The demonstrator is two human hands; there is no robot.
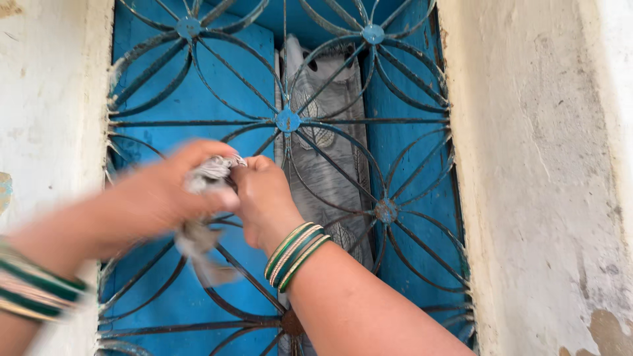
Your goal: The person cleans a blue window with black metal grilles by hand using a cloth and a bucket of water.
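Our left hand (173,188) and right hand (265,198) meet in front of the window grille (287,120), both clamped on the same grey rag (210,173). The left hand is motion-blurred, fingers curled over the rag's upper bunch; the right is a closed fist pinching the rag's top edge from the other side, knuckles toward us. The rag sits between the two hands, just left of the grille's central vertical bar, and a loose tail (198,247) hangs below the left hand — blurred, so we can't tell whether it touches the bars. Green and gold bangles (295,254) ride on the right wrist; a similar stack (33,290) shows on the left forearm at the frame edge. The grille is dark metal with curved petal loops meeting at round blue-painted hubs, and its bars lie directly behind the hands. Behind the grille, blue shutters (191,99) stand slightly apart, and a grey leaf-patterned curtain (323,151) fills the gap between them — it runs from near the top down behind the right forearm. The right arm covers the lower middle of the grille and the curtain's bottom part. Rough whitewashed wall (541,171) frames the opening on the right, with a stained patch low down; a similar wall jamb (49,105) sits on the left.
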